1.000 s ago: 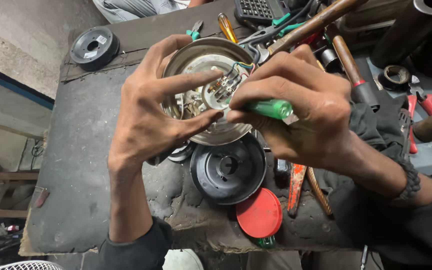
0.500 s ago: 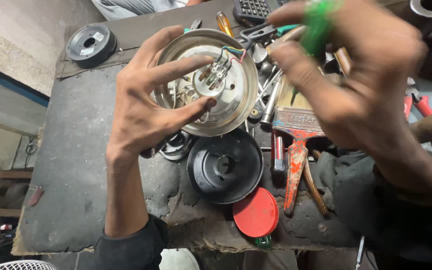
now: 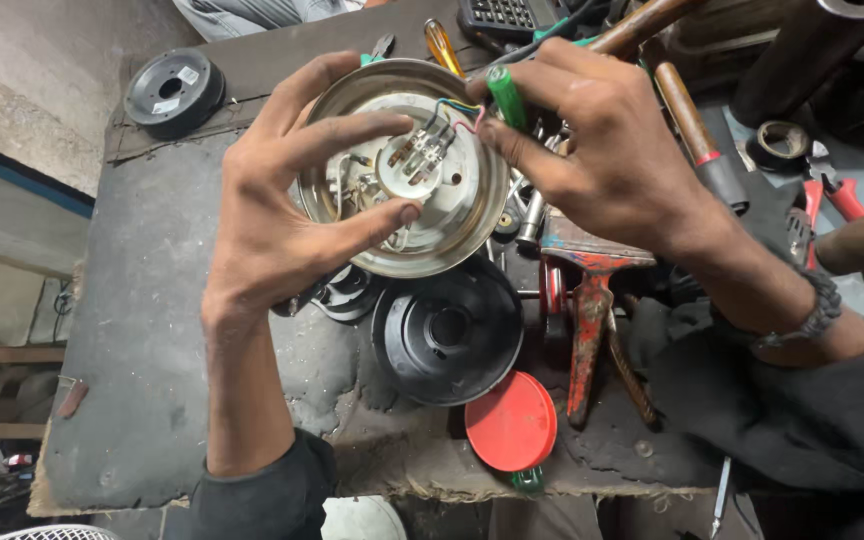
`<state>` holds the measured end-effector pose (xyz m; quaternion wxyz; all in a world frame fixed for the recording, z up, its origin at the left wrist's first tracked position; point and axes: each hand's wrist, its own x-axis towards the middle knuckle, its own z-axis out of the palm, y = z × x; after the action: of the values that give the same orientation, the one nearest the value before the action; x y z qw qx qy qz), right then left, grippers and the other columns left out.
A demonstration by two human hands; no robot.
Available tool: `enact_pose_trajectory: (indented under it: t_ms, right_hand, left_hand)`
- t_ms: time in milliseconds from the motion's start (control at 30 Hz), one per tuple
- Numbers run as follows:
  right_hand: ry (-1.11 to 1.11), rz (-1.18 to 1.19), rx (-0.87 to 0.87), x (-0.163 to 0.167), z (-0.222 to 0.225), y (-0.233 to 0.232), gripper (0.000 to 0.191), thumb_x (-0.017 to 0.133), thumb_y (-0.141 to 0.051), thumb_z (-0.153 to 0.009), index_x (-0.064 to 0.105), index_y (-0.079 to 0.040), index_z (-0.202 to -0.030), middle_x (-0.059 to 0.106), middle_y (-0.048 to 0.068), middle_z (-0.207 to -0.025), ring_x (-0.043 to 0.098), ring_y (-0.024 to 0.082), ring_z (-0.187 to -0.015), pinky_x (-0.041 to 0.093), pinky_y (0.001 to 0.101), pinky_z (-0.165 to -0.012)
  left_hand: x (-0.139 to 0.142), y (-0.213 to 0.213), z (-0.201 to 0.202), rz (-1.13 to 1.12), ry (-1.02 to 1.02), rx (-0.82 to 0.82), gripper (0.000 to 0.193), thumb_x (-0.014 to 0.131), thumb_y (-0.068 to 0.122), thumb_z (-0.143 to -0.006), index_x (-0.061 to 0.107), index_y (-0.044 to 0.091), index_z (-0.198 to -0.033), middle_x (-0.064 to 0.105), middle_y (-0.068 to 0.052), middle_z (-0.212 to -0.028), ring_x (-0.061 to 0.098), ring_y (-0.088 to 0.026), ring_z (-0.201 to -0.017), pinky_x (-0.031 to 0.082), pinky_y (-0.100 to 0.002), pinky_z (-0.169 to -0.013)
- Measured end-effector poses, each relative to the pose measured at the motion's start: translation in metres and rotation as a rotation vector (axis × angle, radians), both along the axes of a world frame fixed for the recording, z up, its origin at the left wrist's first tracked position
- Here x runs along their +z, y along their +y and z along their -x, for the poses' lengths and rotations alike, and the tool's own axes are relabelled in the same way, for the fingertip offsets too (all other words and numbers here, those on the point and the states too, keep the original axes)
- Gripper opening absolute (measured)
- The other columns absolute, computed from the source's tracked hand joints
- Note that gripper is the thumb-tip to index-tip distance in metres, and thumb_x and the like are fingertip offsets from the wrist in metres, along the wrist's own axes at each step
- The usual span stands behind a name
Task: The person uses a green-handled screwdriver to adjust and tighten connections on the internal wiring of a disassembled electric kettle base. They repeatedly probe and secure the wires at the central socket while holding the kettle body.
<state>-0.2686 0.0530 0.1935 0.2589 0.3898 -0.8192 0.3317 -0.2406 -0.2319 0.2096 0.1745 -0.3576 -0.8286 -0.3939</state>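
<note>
My left hand (image 3: 287, 200) holds a round silvery metal base (image 3: 462, 215) turned up toward me, fingers spread across its face. In its middle sits a pale connector block (image 3: 414, 165) with metal terminals and thin coloured wires (image 3: 457, 108). My right hand (image 3: 607, 160) grips a green-handled screwdriver (image 3: 505, 95) at the base's upper right rim, next to the wires. The screwdriver's tip is hidden behind my fingers.
Below the base lie a black round cover (image 3: 449, 332) and a red lid (image 3: 512, 422) on a dark worn workbench (image 3: 142, 330). A rusty red clamp (image 3: 584, 300), wooden-handled tools (image 3: 692, 110), red-handled pliers (image 3: 837, 205) and a black disc (image 3: 174, 90) surround them.
My right hand pulled away up and right with the screwdriver, then came back to the base's upper right rim. My left hand has kept hold of the base.
</note>
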Motion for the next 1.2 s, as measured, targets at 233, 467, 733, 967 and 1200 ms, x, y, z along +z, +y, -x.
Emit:
enact_pose_trajectory:
  t_ms: [233,467,733,967,1200]
  right_hand:
    - [0.083,0.016,-0.034,0.019,-0.012,0.013,0.021,0.080,-0.012,-0.102,0.071,0.002,-0.115,0.065,0.014,-0.102,0.067,0.026,-0.091,0.051,0.0383,-0.078]
    - [0.030,0.086,0.026,0.029,-0.023,0.016,0.018,0.081,-0.010,-0.102,0.072,0.000,-0.114,0.062,0.010,-0.097,0.062,0.020,-0.087,0.047,0.0351,-0.077]
    - [-0.120,0.116,0.167,0.013,-0.021,0.031,0.016,0.081,-0.014,-0.102,0.072,-0.002,-0.109,0.060,0.004,-0.089,0.059,0.013,-0.084,0.045,0.0284,-0.075]
    - [-0.112,0.052,0.138,0.021,-0.034,0.044,0.017,0.082,-0.013,-0.097,0.075,-0.004,-0.109,0.064,0.006,-0.093,0.064,0.017,-0.086,0.048,0.0314,-0.075]
    - [-0.010,-0.089,0.080,0.037,-0.055,0.049,0.024,0.089,-0.014,-0.084,0.077,-0.001,-0.099,0.064,0.010,-0.086,0.063,0.023,-0.077,0.044,0.0355,-0.064]
  left_hand:
    - [0.016,0.011,-0.007,0.030,0.030,0.047,0.063,0.097,0.019,-0.082,0.064,0.005,-0.133,0.051,-0.020,-0.161,0.054,-0.032,-0.151,0.049,-0.040,-0.124]
    - [0.016,0.016,-0.007,-0.217,-0.210,0.019,0.057,0.041,0.049,-0.115,0.053,0.001,-0.142,0.063,-0.015,-0.141,0.060,-0.024,-0.137,0.046,-0.034,-0.119]
    - [0.008,0.038,-0.008,-0.202,-0.303,0.039,0.049,0.034,0.033,-0.116,0.049,-0.001,-0.148,0.063,-0.017,-0.141,0.056,-0.025,-0.137,0.041,-0.036,-0.119]
    - [0.011,0.043,-0.018,-0.203,-0.302,0.019,0.044,0.036,0.025,-0.114,0.050,-0.002,-0.147,0.064,-0.017,-0.141,0.059,-0.025,-0.136,0.042,-0.035,-0.118]
    - [0.013,0.055,-0.028,-0.213,-0.297,0.060,0.043,0.037,0.022,-0.112,0.051,-0.002,-0.145,0.065,-0.017,-0.140,0.058,-0.024,-0.135,0.042,-0.034,-0.118]
